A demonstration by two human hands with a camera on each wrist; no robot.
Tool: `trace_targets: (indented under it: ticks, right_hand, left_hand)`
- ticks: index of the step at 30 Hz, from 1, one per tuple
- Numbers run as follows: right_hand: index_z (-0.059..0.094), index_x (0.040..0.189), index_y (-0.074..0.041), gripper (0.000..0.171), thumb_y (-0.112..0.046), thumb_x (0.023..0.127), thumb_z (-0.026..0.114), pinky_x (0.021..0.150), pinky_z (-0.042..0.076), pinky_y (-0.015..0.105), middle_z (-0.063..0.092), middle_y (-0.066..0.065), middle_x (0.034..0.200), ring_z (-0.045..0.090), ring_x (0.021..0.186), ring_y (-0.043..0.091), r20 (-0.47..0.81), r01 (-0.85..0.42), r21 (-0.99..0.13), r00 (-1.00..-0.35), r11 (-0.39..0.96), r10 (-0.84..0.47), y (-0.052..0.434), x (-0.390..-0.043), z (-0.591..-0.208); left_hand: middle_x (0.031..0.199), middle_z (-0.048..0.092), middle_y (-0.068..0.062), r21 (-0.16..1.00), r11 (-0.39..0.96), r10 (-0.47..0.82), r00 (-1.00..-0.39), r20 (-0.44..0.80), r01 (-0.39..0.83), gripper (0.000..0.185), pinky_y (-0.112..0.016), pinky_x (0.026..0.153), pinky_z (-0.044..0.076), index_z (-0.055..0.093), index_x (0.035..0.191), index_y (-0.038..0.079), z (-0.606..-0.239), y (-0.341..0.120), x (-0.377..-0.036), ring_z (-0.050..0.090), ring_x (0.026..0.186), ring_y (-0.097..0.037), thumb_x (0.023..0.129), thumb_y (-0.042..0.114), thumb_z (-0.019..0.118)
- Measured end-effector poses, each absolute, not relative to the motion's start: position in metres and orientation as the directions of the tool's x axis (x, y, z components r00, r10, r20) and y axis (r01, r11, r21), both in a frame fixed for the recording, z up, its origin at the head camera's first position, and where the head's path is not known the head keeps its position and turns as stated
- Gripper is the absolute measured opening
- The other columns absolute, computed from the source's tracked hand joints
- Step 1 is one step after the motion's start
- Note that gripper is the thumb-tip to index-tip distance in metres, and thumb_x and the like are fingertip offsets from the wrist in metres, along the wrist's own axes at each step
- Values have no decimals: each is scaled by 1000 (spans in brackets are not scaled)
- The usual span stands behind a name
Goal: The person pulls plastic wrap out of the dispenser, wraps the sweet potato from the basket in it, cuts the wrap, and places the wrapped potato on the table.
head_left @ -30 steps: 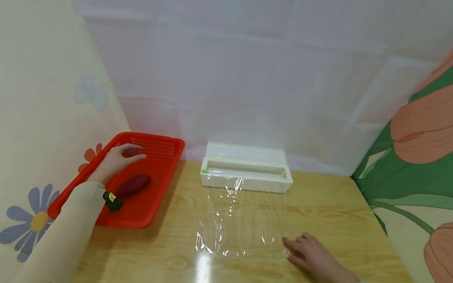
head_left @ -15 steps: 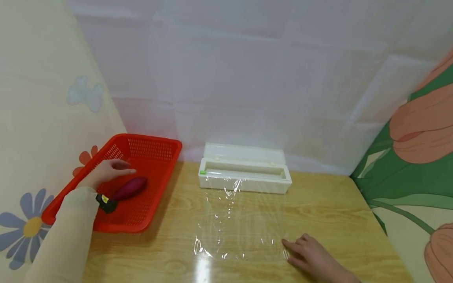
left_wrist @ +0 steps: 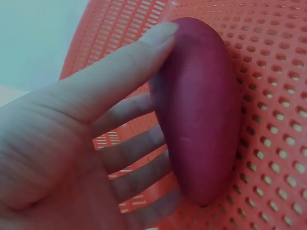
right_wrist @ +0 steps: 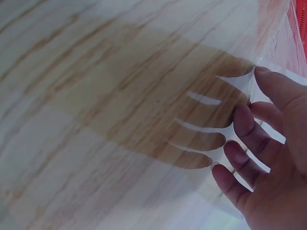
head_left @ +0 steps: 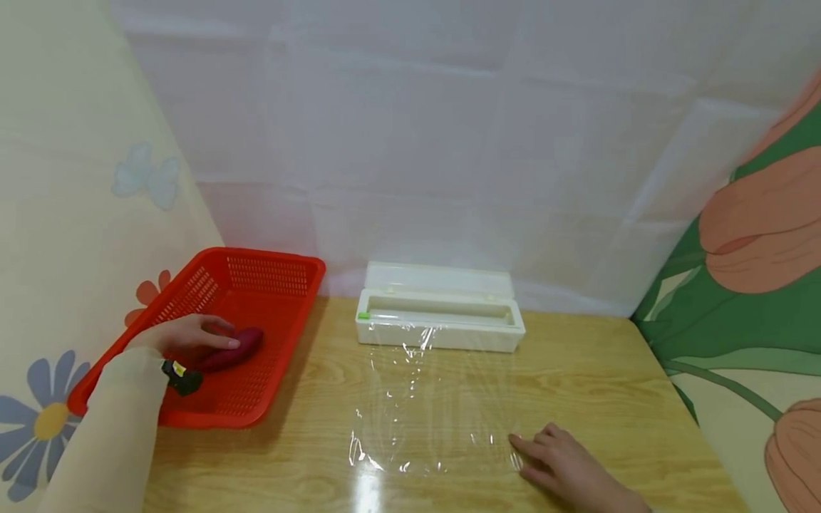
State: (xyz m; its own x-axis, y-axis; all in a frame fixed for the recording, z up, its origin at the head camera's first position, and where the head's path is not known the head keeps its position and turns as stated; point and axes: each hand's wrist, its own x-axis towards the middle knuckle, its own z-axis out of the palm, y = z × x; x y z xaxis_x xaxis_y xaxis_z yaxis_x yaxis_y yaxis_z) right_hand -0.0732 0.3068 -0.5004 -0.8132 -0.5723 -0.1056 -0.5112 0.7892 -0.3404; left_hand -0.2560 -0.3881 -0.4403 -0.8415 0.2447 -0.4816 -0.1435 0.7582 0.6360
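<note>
A purple sweet potato (left_wrist: 206, 115) lies in the red basket (head_left: 282, 370). My left hand (head_left: 192, 335) reaches into the basket and grips the sweet potato, thumb on its upper end and fingers along its other side. A sheet of clear plastic wrap (head_left: 436, 406) stretches from the white wrap dispenser (head_left: 442, 336) toward the table's front. At the sheet's near right corner, my right hand (head_left: 567, 467) pinches the edge between thumb and forefinger. In the right wrist view its other fingers (right_wrist: 240, 184) are loosely bent, their tips at the table.
The dispenser's lid (head_left: 439, 280) is raised, and a green piece (head_left: 363, 315) sits at its left end. A white cloth (head_left: 410, 142) hangs behind the wooden table (head_left: 596, 370). Patterned cloths (head_left: 725, 335) hang at both sides.
My left hand has come down and toward me inside the basket, from above the sweet potato onto it. The right hand stays at the wrap's corner. The head view has shifted slightly.
</note>
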Motion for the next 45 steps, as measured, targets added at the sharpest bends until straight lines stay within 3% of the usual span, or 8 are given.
trace_targets:
  ticks: [6,10,16,26,33,41,45]
  right_hand:
    - [65,142,-13,53,-49,103,61,70,40,25,54,-27,91,40,85,0,-86,-528,-338,-807,779,-585,307,-72,-502]
    - [66,142,-13,53,-49,103,62,69,40,25,53,-27,90,40,85,0,-83,-526,-325,-812,786,-578,307,-70,-503]
    - [66,141,-15,50,-48,103,63,69,40,25,52,-25,89,40,85,1,-84,-516,-315,-821,797,-565,307,-72,-503]
    - [71,135,-13,44,-39,99,71,67,41,24,55,-22,87,42,84,3,84,-617,-244,-782,748,-618,310,-73,-507]
    - [69,138,-13,48,-44,101,67,67,39,23,55,-22,89,41,84,2,-12,-574,-297,-797,763,-604,308,-72,-506]
    - [68,138,-13,49,-45,101,66,69,41,25,54,-22,88,42,85,3,-24,-583,-269,-792,767,-610,306,-70,-507]
    - [67,140,-15,49,-45,102,66,69,41,25,53,-22,88,42,86,3,-70,-540,-287,-812,791,-579,304,-70,-503]
  left_hand:
    - [135,55,-24,638,759,285,-813,-507,-132,82,-53,97,57,43,149,-7,-441,-387,-254,55,119,-39,91,37,82]
    - [133,57,-22,617,780,280,-824,-493,-104,83,-53,98,56,47,148,-6,-440,-384,-254,54,117,-37,89,39,83]
    - [132,58,-23,615,788,292,-870,-397,-16,82,-53,95,57,46,147,-7,-434,-381,-253,54,117,-38,91,42,80]
    - [135,58,-21,680,727,305,-930,-203,90,68,-47,90,59,49,144,3,-419,-359,-251,56,120,-36,94,41,77]
    - [133,62,-17,674,723,296,-950,-102,153,63,-41,86,58,54,145,9,-406,-340,-237,58,120,-35,96,42,75]
    - [128,64,-20,643,716,256,-959,119,271,61,-30,80,56,58,142,6,-383,-292,-210,60,114,-38,93,36,80]
    - [127,65,-18,652,694,262,-950,167,306,57,-34,81,57,59,140,10,-372,-268,-199,60,114,-36,93,35,81]
